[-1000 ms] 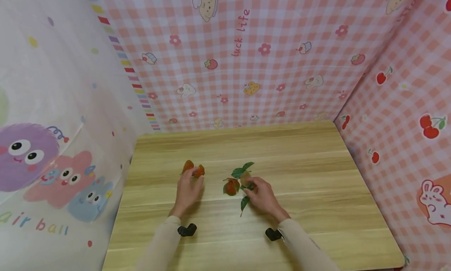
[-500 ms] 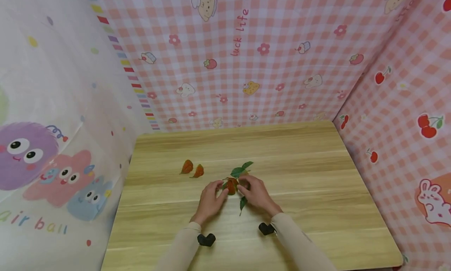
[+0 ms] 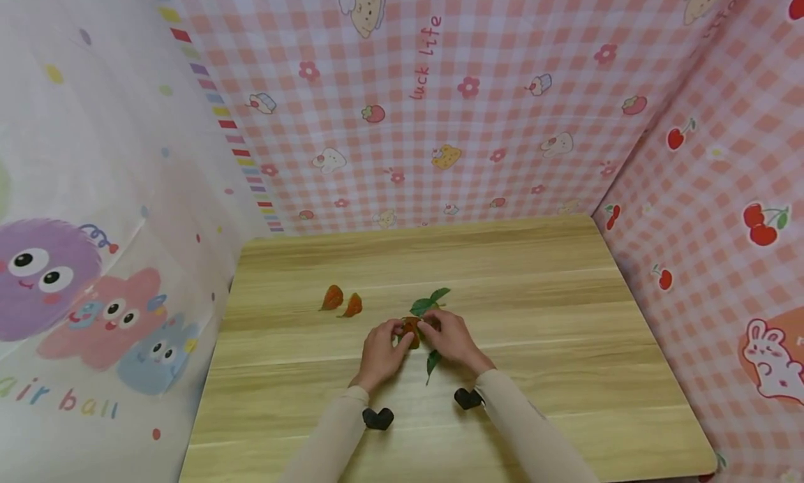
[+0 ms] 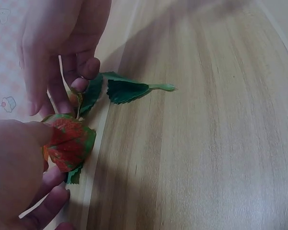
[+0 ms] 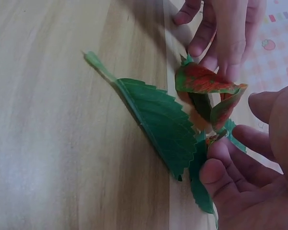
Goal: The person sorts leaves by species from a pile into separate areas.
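Observation:
A crinkled red-and-green leaf (image 4: 69,141) lies between the two hands, folded in the right wrist view. My left hand (image 3: 382,354) pinches it, thumb over its face and the other fingers below. Opposite, my right hand (image 3: 453,340) has bent fingers at the leaf's stem end; whether they grip it I cannot tell. In the right wrist view its thumb stands apart from those fingers. A dark green toothed leaf (image 5: 156,120) with a pale stem lies on the table just in front, another green leaf (image 5: 200,179) beside it, partly hidden by the right fingers.
Two orange-red leaves (image 3: 333,298) lie to the left on the wood-grain table (image 3: 534,399). More green leaves (image 3: 423,306) lie just behind the hands. Printed pink checked cloth (image 3: 408,134) hangs behind, with further cloth walls left and right.
My left hand has left the two orange-red leaves, moved right and taken hold of the red-and-green leaf. My right hand has shifted slightly left toward the same leaf.

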A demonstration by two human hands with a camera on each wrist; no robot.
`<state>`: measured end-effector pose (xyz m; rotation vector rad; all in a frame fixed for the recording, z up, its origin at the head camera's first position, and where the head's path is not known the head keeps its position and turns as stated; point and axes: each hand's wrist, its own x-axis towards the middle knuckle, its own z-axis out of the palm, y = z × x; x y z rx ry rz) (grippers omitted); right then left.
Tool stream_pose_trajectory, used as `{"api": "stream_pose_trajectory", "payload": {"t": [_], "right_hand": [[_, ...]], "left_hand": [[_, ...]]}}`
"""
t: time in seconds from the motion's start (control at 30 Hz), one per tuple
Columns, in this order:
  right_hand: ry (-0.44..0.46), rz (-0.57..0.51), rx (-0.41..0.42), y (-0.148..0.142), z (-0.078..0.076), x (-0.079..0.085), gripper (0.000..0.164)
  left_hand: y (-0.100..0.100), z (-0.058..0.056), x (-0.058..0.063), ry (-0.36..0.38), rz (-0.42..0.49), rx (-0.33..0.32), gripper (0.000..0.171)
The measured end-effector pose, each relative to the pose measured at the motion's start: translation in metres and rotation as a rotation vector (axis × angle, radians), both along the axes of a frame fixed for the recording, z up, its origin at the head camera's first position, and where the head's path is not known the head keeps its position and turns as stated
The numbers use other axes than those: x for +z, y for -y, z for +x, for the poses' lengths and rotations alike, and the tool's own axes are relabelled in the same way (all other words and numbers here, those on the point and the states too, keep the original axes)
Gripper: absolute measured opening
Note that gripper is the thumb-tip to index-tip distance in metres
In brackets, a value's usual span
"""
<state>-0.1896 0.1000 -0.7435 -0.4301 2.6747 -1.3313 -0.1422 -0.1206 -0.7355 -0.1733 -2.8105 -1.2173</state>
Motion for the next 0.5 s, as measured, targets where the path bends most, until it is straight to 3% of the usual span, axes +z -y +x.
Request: {"api": "stream_pose_trajectory", "payload": {"t": [0.1, 0.23, 0.27, 0.33, 0.5], "right_hand": [[0.023, -0.030, 0.003, 0.005, 0.008, 0.032, 0.046], [0.008, -0.051, 0.022, 0.007, 0.010, 0.041, 0.046], [0.003, -0.041, 0.022, 0.006, 0.006, 0.031, 0.048], [0.012, -0.029, 0.024, 0.004, -0.001, 0.013, 0.053], [0.078, -0.017, 0.007, 0.003, -0.006, 0.006, 0.057]], "left_hand": [[-0.002, -0.002, -0.002, -0.012, -0.002, 0.011, 0.034], [-0.004, 0.000, 0.001, -0.038, 0.007, 0.021, 0.039], [-0.005, 0.000, 0.002, -0.052, 0.009, 0.020, 0.041], [-0.007, 0.005, 0.015, -0.055, 0.033, 0.020, 0.047], [-0.014, 0.016, 0.047, -0.034, 0.041, 0.031, 0.054]]}}
